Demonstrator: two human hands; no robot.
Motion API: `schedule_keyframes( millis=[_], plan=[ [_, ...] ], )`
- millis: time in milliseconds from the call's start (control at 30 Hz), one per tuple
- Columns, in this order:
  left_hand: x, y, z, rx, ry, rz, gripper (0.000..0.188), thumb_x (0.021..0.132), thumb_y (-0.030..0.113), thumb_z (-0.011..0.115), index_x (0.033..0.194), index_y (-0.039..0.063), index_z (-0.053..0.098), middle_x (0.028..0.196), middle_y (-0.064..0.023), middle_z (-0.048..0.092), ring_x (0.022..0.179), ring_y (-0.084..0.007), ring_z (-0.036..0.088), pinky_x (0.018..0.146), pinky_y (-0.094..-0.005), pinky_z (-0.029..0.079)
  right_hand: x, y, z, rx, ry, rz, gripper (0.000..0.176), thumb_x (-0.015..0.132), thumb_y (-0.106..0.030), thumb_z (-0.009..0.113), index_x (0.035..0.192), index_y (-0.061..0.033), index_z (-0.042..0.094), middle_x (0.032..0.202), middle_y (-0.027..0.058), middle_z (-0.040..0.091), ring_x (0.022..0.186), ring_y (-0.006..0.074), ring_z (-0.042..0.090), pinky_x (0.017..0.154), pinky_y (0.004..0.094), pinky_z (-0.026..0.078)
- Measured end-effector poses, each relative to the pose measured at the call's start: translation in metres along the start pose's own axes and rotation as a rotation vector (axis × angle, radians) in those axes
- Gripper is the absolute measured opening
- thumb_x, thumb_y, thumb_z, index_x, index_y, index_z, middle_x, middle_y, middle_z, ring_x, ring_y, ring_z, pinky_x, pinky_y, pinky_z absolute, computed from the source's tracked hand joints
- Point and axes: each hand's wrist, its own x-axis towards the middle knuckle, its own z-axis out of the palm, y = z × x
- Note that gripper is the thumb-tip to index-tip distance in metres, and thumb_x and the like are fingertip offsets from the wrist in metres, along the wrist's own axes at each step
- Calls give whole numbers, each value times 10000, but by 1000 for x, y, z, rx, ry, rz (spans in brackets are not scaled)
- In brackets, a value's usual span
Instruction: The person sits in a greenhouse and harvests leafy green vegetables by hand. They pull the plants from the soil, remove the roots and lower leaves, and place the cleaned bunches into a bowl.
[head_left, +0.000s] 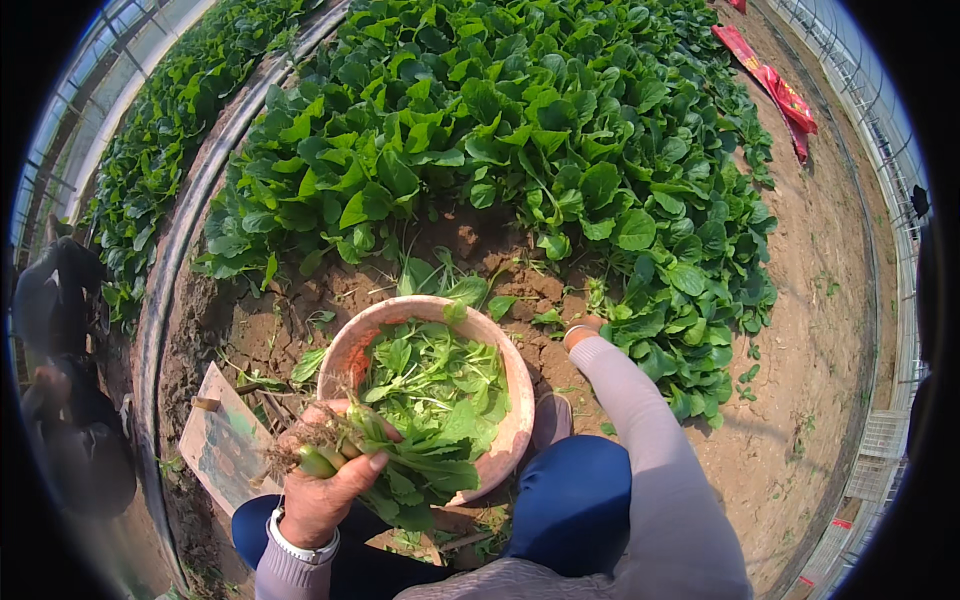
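Note:
My left hand (330, 472) is shut on a bunch of leafy greens (420, 469), with soil-covered roots towards the left and leaves over the near rim of a round, pinkish plastic basin (523, 390). Loose leaves and stems (427, 367) lie in the basin. To its right, my right hand (586, 327) reaches down to the base of the growing leafy greens (637, 307). Leaves and the wrist partly hide its fingers, so its grip cannot be told.
A worn board (229, 442) lies left of the basin. A long dark hose or pipe (169, 277) runs along the bed's left. Dense greens (487, 97) fill the bed ahead. Red bags (780, 90) lie on bare soil at right. Another person (67, 420) is at far left.

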Motion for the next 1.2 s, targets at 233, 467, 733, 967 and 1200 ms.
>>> schedule_keyframes(
  millis=[233, 467, 733, 967, 1200],
  plan=[
    [-3, 8, -2, -31, 26, -38, 240, 814, 6, 734, 1031, -14, 632, 960, -76, 700, 875, -133, 645, 815, -286, 524, 19, 24, 37, 388, 22, 109, 306, 960, -243, 570, 1228, -144, 680, 1317, 42, 624, 1197, 239, 603, 893, 416, 503],
    [-13, 7, -8, -9, 63, 51, 226, 805, 4, 714, 1024, -16, 665, 946, -53, 703, 849, -119, 641, 785, -274, 522, 18, 19, 36, 180, -72, -6, 460, 904, -353, 630, 1328, -181, 596, 1381, 16, 575, 1242, 265, 564, 961, 447, 470],
    [-27, 14, -12, 23, 118, 126, 243, 797, 11, 722, 1030, -13, 659, 930, -34, 692, 826, -105, 627, 768, -266, 514, -29, 61, 18, 702, 382, -31, 519, 851, -295, 676, 1295, -49, 570, 1270, 131, 627, 1180, 307, 590, 965, 463, 466],
    [-28, 15, -19, 85, 104, 252, 259, 788, 12, 706, 1043, 4, 661, 927, -12, 671, 823, -94, 602, 774, -256, 499, -56, 96, 18, 457, 425, 119, 297, 799, -167, 650, 1082, -79, 660, 1090, 169, 693, 1066, 335, 655, 876, 446, 517],
    [-21, 2, -27, -36, 35, 260, 323, 789, 10, 685, 1110, 14, 642, 967, -15, 661, 851, -105, 604, 811, -264, 490, -155, 53, -115, 1462, 848, -718, 357, 784, 8, 680, 1133, -22, 616, 904, 50, 679, 809, 143, 629, 716, 288, 516]
  ],
)
